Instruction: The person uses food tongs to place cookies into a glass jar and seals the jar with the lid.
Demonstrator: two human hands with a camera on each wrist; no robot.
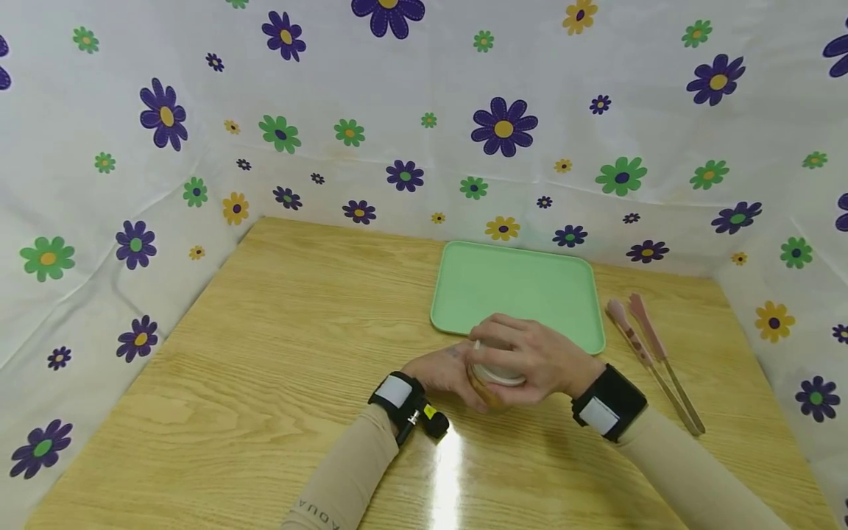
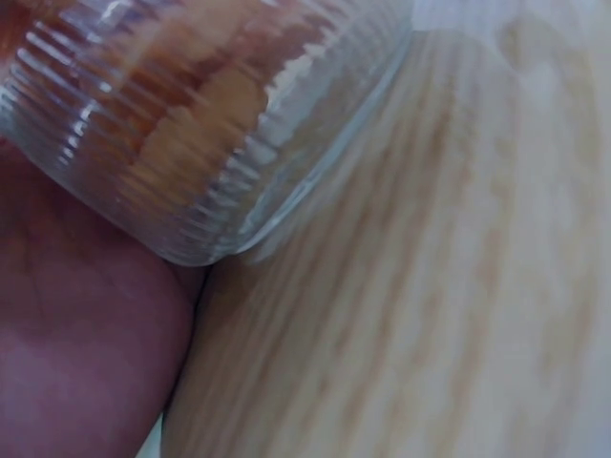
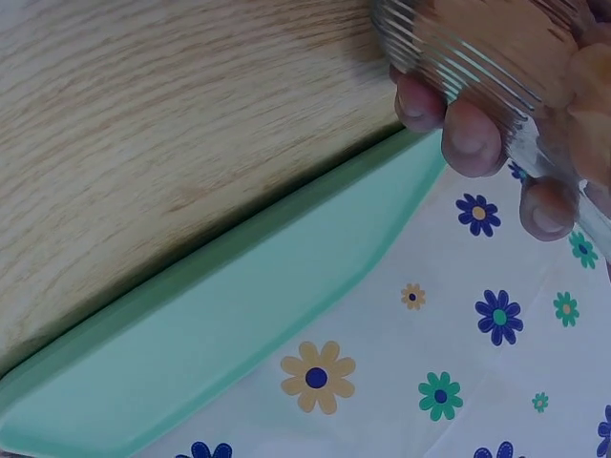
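Observation:
In the head view a ribbed clear jar [image 1: 489, 396] with a white lid [image 1: 498, 374] is held between both hands just in front of the green tray. My left hand [image 1: 449, 370] grips the jar's side from the left. From above and the right, my right hand [image 1: 538, 359] holds the lid with curled fingers. Orange-brown pieces show through the ribbed wall of the jar [image 2: 200, 124] in the left wrist view, where it looks tilted against the palm. Curled fingertips [image 3: 470, 143] press on the jar in the right wrist view. Much of the jar is hidden by the hands.
A light green tray [image 1: 517, 283] lies behind the hands on the wooden table [image 1: 285, 331]. To its right are what look like tongs [image 1: 652, 346], with pink ends and metal arms. Flower-patterned white cloth [image 1: 397, 96] hangs around the table's back and sides.

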